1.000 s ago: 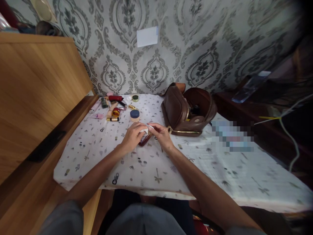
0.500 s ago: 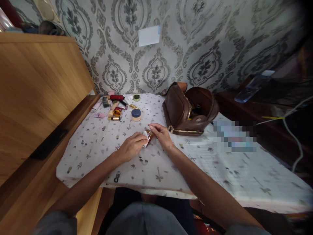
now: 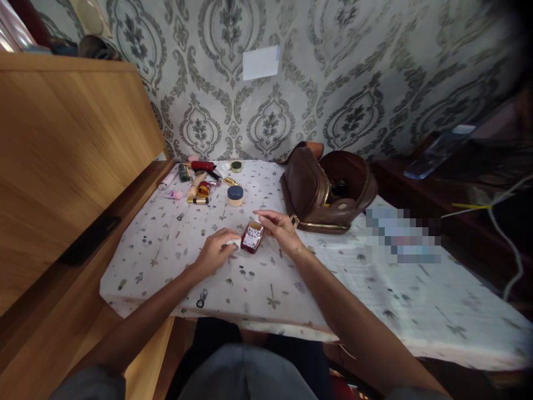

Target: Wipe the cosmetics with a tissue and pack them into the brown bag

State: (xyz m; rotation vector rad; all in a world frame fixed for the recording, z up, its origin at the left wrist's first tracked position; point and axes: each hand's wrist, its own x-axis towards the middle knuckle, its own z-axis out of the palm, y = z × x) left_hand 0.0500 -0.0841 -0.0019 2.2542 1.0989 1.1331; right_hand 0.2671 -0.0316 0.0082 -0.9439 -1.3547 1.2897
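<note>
My right hand (image 3: 282,230) is closed at the upper right edge of a small dark red and amber bottle (image 3: 252,238). A white patterned label covers the bottle's front, which faces me at a tilt just over the cloth. Close by on the left, my left hand (image 3: 217,250) pinches a white wipe (image 3: 236,243), mostly hidden by its fingers. The wipe is beside the bottle's left side. Beyond the hands stands a jar (image 3: 235,195) with a blue lid and a peach base.
Several cosmetics lie at the back left, among them a red tube (image 3: 202,165) and a gold-and-black lipstick (image 3: 198,200). An unzipped brown bag (image 3: 320,191) stands to the right. A wooden panel (image 3: 79,133) borders the table on the left, and the patterned wall stands behind.
My left hand has drawn left and slightly down with the wipe, away from the bottle's front. The label is now uncovered. My right hand remains at the bottle.
</note>
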